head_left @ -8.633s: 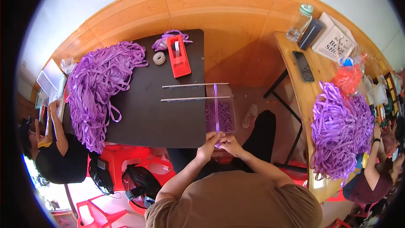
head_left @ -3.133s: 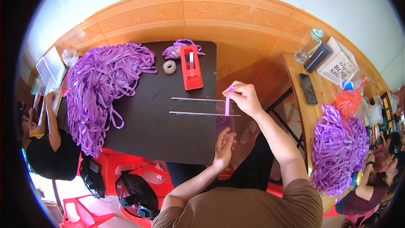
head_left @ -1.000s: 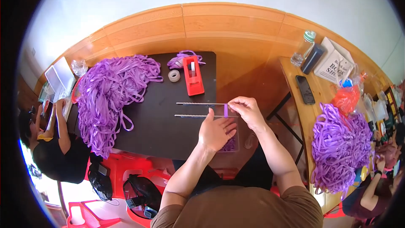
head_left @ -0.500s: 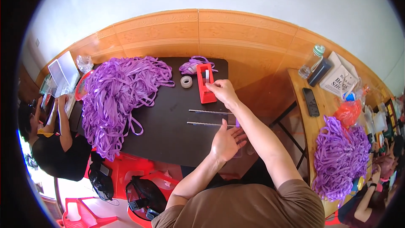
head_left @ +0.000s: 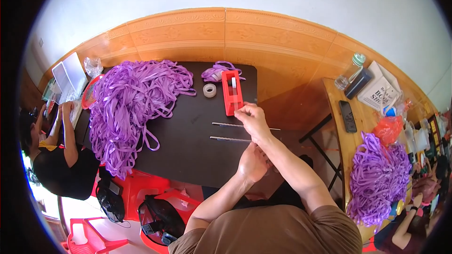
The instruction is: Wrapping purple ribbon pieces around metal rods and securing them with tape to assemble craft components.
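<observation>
My right hand (head_left: pixel 253 121) is closed in a pinch at the near end of a red tape dispenser (head_left: pixel 227 99), on what looks like the end of the clear tape. A white roll (head_left: pixel 233 83) sits inside the dispenser. Below and nearer me, my left hand (head_left: pixel 253 163) has its fingers curled, its fingertips partly behind my right wrist; what they hold is hidden. Two thin metal rods, the far one (head_left: pixel 226 123) and the near one (head_left: pixel 228 138), lie parallel toward the table's right edge, close to my hands. A loose tape roll (head_left: pixel 209 90) lies left of the dispenser.
A big heap of purple ribbon (head_left: pixel 136 108) covers the dark table's (head_left: pixel 188 160) left side; a small bundle (head_left: pixel 214 73) lies behind the dispenser. Another ribbon heap (head_left: pixel 379 178) and a phone (head_left: pixel 347 116) are on the wooden table at right. A person (head_left: pixel 61 164) works at far left.
My right hand has moved from beside the roll toward me, to the dispenser's near end. My left hand's spread fingers have curled in beneath my right wrist.
</observation>
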Tool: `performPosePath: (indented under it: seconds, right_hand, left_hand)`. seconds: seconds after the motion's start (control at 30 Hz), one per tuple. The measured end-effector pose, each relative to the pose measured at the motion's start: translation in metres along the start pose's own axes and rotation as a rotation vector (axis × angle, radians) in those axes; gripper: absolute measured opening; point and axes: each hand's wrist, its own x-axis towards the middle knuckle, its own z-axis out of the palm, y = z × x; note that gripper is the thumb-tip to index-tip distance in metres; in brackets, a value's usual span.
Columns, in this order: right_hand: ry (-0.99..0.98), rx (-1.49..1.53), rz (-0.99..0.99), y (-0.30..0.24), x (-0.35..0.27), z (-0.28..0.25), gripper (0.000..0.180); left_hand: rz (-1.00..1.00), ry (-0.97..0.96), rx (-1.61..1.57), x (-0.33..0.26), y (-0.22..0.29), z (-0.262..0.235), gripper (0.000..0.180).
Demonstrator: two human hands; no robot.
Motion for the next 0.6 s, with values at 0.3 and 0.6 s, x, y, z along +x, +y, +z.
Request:
performPosePath:
  seconds: [0.3, 0.6]
  right_hand:
    - [-0.050, -0.340, -0.002, 0.034, 0.020, -0.022, 0.009]
    - [-0.540, 0.005, 0.104, -0.014, 0.008, -0.113, 0.013]
  left_hand:
    - [-0.073, 0.027, 0.037, -0.001, 0.001, 0.004, 0.068]
    - [-0.075, 0.003, 0.115, -0.002, 0.003, 0.003, 0.080]
